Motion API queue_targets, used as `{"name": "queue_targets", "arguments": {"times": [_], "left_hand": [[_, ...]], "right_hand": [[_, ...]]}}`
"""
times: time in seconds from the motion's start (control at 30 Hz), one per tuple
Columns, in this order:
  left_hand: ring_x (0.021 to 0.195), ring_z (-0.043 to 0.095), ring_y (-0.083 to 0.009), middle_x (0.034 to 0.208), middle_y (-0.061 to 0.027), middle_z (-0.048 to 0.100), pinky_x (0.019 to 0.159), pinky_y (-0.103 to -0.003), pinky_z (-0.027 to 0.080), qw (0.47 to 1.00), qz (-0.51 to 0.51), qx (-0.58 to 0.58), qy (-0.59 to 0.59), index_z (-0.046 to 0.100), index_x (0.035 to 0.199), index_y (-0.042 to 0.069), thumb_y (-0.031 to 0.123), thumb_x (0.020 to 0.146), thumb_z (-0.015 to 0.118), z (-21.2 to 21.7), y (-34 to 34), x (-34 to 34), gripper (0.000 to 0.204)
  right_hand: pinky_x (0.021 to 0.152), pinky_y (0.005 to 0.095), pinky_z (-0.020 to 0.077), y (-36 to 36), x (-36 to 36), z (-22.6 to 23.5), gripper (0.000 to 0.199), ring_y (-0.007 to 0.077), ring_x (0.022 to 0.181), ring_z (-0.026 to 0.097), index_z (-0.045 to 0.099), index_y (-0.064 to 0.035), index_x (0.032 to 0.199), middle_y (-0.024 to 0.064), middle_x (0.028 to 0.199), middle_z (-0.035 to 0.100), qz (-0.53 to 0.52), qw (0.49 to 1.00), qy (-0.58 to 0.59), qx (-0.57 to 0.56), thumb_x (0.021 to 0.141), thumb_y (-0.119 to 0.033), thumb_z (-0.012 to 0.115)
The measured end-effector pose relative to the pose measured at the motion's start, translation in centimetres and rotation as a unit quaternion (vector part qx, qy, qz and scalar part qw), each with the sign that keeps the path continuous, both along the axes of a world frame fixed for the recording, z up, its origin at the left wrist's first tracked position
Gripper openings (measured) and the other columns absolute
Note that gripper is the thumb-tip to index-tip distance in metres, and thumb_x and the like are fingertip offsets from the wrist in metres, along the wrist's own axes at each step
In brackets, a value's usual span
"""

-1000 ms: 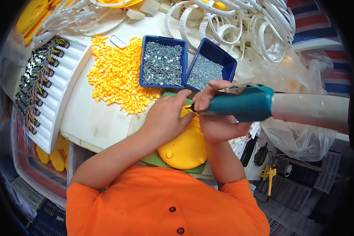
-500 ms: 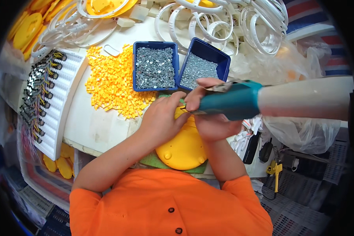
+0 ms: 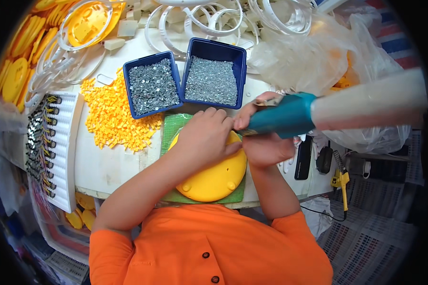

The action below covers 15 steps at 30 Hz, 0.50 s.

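Observation:
A yellow round plastic cover (image 3: 214, 178) with small raised knobs lies on a green mat (image 3: 174, 124) in front of me. My left hand (image 3: 207, 135) rests over its far left part, fingers bent together and thumb against the yellow surface; whatever the fingertips pinch is hidden. From the right, my right hand (image 3: 266, 145) grips an electric screwdriver (image 3: 283, 116) with a teal grip and a long pale body, held at a slant. The driver's front end meets the left fingertips, and its bit is out of sight.
Beyond my hands stand two blue bins, one of washer-like parts (image 3: 153, 85), one of small screws (image 3: 210, 80). Left are a heap of yellow pieces (image 3: 119, 114) and a white ribbed tray (image 3: 64, 147) with wired parts. White rings (image 3: 166, 28), plastic bags (image 3: 309, 57) and a yellow-handled soldering iron (image 3: 340, 180) lie around.
The whole view has shifted, so the bins and heap appear farther left. More of the mat and cover shows. Both hands stay at the cover, and the driver's tip, partly visible before, is now hidden.

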<state>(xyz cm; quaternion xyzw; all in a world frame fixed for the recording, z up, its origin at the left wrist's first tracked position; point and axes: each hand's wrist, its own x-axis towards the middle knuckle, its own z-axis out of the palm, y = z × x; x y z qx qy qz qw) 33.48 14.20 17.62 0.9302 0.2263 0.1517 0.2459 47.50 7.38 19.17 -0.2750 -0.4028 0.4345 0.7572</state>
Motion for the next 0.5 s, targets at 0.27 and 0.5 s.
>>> {"name": "queue_targets", "arguments": {"times": [0.27, 0.5], "left_hand": [[0.102, 0.062, -0.0297, 0.101, -0.0130, 0.064, 0.088, -0.042, 0.052, 1.000, 0.007, -0.010, 0.002, 0.068, 0.105, 0.002, 0.041, 0.081, 0.076, 0.1, 0.0, -0.2, 0.046], [0.100, 0.062, -0.0303, 0.100, -0.0125, 0.064, 0.086, -0.042, 0.052, 1.000, 0.002, 0.008, 0.008, 0.069, 0.100, 0.002, 0.041, 0.081, 0.077, 0.5, -0.2, 0.1, 0.043]], "right_hand": [[0.085, 0.0394, 0.0469, 0.0, -0.2, -1.2, 0.078, 0.0274, 0.085, 0.059, 0.046, 0.0011, 0.126, 0.0187, 0.092, 0.060, 0.022, 0.998, 0.050, -0.027, 0.082, -0.060, 0.068], [0.082, 0.0396, 0.0484, -0.9, 0.0, 0.4, 0.081, 0.0278, 0.086, 0.060, 0.045, 0.0012, 0.131, 0.0188, 0.089, 0.060, -0.018, 0.998, 0.008, -0.053, 0.082, -0.060, 0.066]]}}
